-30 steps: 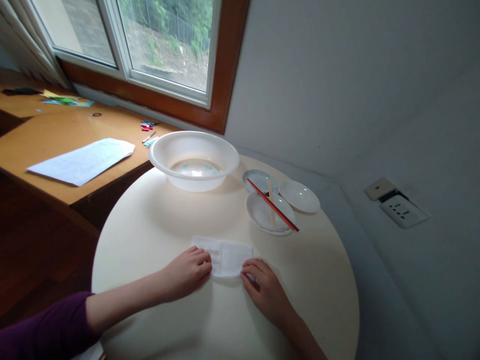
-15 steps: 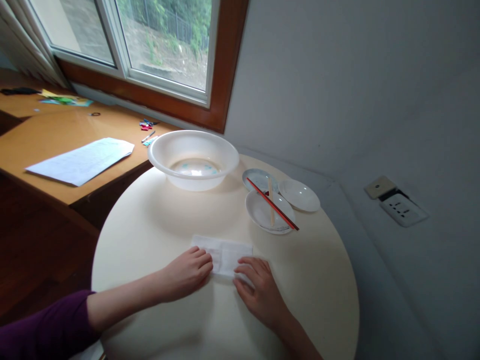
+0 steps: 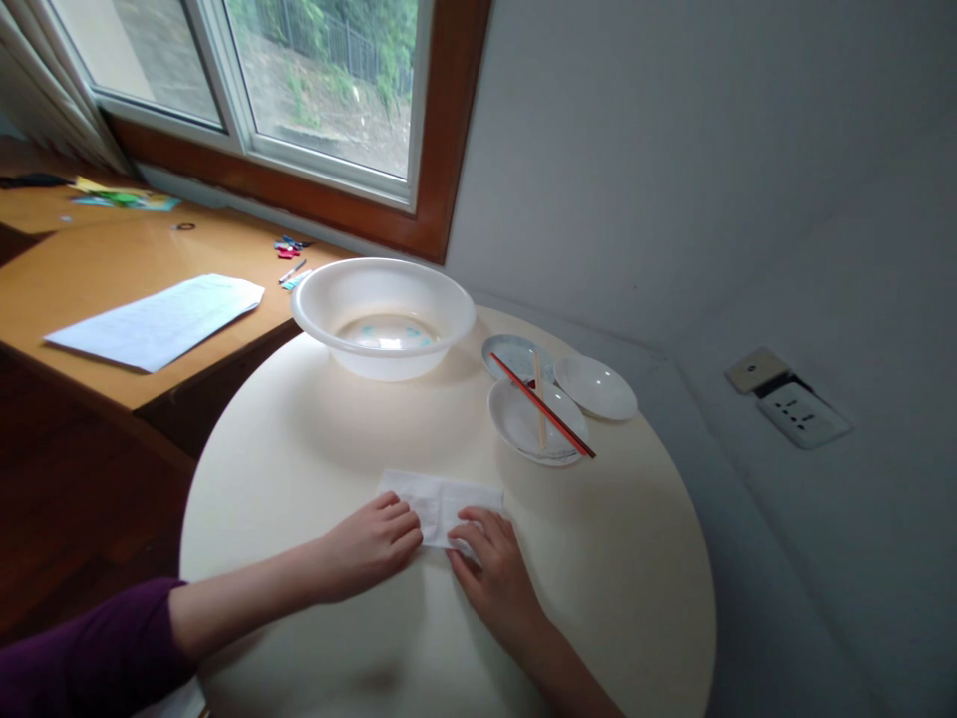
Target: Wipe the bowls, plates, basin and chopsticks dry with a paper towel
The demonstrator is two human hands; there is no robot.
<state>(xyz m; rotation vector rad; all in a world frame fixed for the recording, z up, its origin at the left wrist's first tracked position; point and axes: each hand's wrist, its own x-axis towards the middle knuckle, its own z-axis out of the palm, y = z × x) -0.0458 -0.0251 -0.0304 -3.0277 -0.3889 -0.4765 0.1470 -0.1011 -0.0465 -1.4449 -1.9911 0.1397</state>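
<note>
A folded white cloth (image 3: pixel 440 495), thin and perhaps paper, lies flat on the round white table (image 3: pixel 314 638). My left hand (image 3: pixel 380 546) covers the cloth's near left corner. Its fingers are curled and close together on the edge, and their tips are hidden. On the right part of the cloth is my right hand (image 3: pixel 489 568), its fingers bent and apart, with the thumb by the near edge. No object shows between the right fingers and thumb. A fold line runs down the cloth between the two hands.
Behind the cloth stands a large white basin (image 3: pixel 385 364). To its right are several shallow dishes (image 3: pixel 598 389); red chopsticks (image 3: pixel 515 376) and pale wooden chopsticks (image 3: pixel 540 399) cross over the front one. A wooden desk (image 3: pixel 82 264) with white paper (image 3: pixel 160 321) adjoins at the left.
My right hand has slid left along the cloth, closer to my left hand. The left hand stays at the cloth's left corner.
</note>
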